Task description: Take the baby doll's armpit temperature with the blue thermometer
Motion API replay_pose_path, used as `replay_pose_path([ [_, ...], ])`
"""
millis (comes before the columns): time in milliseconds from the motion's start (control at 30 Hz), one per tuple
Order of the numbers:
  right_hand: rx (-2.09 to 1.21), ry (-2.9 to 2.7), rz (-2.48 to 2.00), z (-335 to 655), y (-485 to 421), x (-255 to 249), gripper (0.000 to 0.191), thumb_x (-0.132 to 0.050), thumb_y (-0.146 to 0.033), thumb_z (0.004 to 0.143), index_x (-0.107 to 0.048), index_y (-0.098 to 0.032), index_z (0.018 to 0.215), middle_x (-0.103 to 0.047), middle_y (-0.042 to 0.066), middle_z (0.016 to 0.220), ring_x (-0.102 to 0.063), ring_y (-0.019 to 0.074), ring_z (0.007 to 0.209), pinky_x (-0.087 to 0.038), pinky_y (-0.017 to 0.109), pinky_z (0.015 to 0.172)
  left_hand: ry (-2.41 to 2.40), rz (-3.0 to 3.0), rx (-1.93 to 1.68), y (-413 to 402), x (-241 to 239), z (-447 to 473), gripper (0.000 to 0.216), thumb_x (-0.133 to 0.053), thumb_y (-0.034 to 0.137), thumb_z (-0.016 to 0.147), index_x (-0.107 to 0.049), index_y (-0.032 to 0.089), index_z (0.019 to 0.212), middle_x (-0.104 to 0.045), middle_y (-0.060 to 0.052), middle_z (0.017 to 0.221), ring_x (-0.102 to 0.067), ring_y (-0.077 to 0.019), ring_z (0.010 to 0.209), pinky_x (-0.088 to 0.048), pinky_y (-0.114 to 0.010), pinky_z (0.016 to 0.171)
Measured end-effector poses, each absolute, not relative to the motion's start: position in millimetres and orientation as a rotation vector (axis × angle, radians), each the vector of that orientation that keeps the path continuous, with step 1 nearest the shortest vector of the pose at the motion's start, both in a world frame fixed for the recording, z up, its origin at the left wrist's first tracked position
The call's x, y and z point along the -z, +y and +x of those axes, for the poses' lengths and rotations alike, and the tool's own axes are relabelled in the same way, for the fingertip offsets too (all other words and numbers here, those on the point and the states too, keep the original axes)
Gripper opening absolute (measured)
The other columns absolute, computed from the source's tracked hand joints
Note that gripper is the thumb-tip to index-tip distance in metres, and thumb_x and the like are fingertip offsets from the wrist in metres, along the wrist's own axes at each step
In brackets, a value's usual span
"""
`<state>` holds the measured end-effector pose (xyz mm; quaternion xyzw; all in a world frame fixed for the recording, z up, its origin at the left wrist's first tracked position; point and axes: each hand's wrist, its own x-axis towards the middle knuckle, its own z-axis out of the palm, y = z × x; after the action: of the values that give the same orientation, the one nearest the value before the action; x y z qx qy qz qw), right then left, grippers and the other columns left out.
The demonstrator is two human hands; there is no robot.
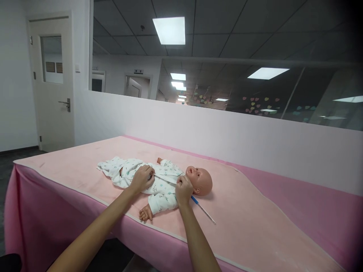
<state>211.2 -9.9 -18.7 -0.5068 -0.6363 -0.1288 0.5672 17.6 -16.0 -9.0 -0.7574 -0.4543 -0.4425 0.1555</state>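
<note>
A baby doll (202,181) lies on its back, its head to the right. It wears a white printed baby romper (163,188), loose around the legs at the left. My left hand (143,177) is closed on the romper's front edge near the doll's waist. Closed on the same edge near the neck is my right hand (184,190), and the fabric edge runs taut between the two. A thin rod with a blue section (204,212) sticks out beside my right wrist; its other end is hidden.
The doll rests on a pale pink mat (249,223) over a table with a darker pink cloth (70,211). The table's near edge runs below my forearms. Behind it stands a white half wall (227,139) with a window above. A door (52,87) is at the left.
</note>
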Motion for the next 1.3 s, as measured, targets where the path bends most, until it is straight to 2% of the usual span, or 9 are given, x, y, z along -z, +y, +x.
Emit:
replay_pose_path([
  [300,0.275,-1.493,-1.181,211,-9,19,0.020,-0.034,-0.007,0.064,-0.038,-0.018,0.048,-0.043,-0.002,0.051,-0.036,0.0099,0.051,-0.022,0.022,0.051,-1.176,-2.234,1.315,-14,10,16,0.013,-0.042,0.007,0.072,-0.048,0.018,0.070,-0.058,-0.003,0.081,-0.050,-0.0161,0.077,-0.037,-0.029,0.072],
  [367,0.276,-1.490,-1.180,212,-9,19,0.020,-0.034,-0.007,0.064,-0.038,-0.018,0.048,-0.043,-0.002,0.050,-0.035,0.0099,0.050,-0.021,0.022,0.050,-1.176,-2.236,1.330,-14,10,16,0.012,-0.044,0.007,0.071,-0.048,0.018,0.071,-0.058,-0.002,0.078,-0.050,-0.0159,0.076,-0.036,-0.029,0.072],
  [500,0.289,-1.481,-1.157,212,-8,20,0.021,-0.034,-0.007,0.064,-0.039,-0.018,0.047,-0.043,-0.002,0.050,-0.035,0.0096,0.050,-0.021,0.022,0.049,-1.222,-2.198,1.369,-14,11,17,0.011,-0.043,0.009,0.071,-0.046,0.019,0.071,-0.053,-0.001,0.068,-0.048,-0.0153,0.068,-0.036,-0.028,0.067],
  [733,0.309,-1.468,-1.127,212,-7,21,0.021,-0.033,-0.006,0.063,-0.039,-0.018,0.047,-0.044,-0.002,0.049,-0.035,0.0094,0.049,-0.022,0.021,0.049,-1.318,-2.177,1.354,-12,15,17,0.011,-0.041,0.008,0.072,-0.043,0.020,0.070,-0.054,0.000,0.069,-0.049,-0.0136,0.065,-0.035,-0.024,0.060],
  [900,0.315,-1.465,-1.116,212,-5,22,0.021,-0.033,-0.006,0.063,-0.041,-0.018,0.048,-0.046,-0.002,0.050,-0.037,0.0098,0.050,-0.023,0.021,0.050,-1.409,-2.148,1.270,-7,19,16,0.015,-0.040,0.016,0.079,-0.044,0.020,0.065,-0.054,0.000,0.062,-0.050,-0.0134,0.059,-0.032,-0.023,0.054],
  [1033,0.311,-1.459,-1.130,212,-5,23,0.021,-0.033,-0.007,0.064,-0.042,-0.018,0.048,-0.046,-0.002,0.050,-0.038,0.0101,0.051,-0.023,0.022,0.051,-1.386,-2.236,1.154,-5,18,14,0.011,-0.043,0.024,0.082,-0.054,0.023,0.080,-0.061,0.002,0.065,-0.055,-0.0136,0.060,-0.031,-0.022,0.053],
  [1133,0.306,-1.469,-1.148,211,-6,22,0.022,-0.033,-0.006,0.063,-0.043,-0.018,0.048,-0.046,-0.002,0.051,-0.038,0.0103,0.051,-0.023,0.022,0.051,-1.390,-2.289,1.093,-6,16,13,0.015,-0.044,0.029,0.083,-0.051,0.027,0.096,-0.066,0.002,0.078,-0.060,-0.0145,0.071,-0.035,-0.022,0.057],
  [1200,0.297,-1.479,-1.166,211,-8,21,0.022,-0.033,-0.006,0.063,-0.043,-0.018,0.048,-0.047,-0.001,0.052,-0.038,0.0104,0.052,-0.023,0.022,0.051,-1.434,-2.275,1.036,-6,15,14,0.014,-0.044,0.028,0.083,-0.048,0.026,0.096,-0.066,0.002,0.080,-0.060,-0.0155,0.072,-0.035,-0.023,0.057],
  [1300,0.289,-1.483,-1.178,212,-9,19,0.022,-0.033,-0.006,0.064,-0.043,-0.018,0.048,-0.046,-0.001,0.051,-0.037,0.0107,0.052,-0.023,0.022,0.051,-1.494,-2.205,0.980,-4,16,18,0.009,-0.038,0.022,0.083,-0.046,0.022,0.087,-0.062,0.000,0.072,-0.057,-0.0161,0.063,-0.032,-0.024,0.053],
])
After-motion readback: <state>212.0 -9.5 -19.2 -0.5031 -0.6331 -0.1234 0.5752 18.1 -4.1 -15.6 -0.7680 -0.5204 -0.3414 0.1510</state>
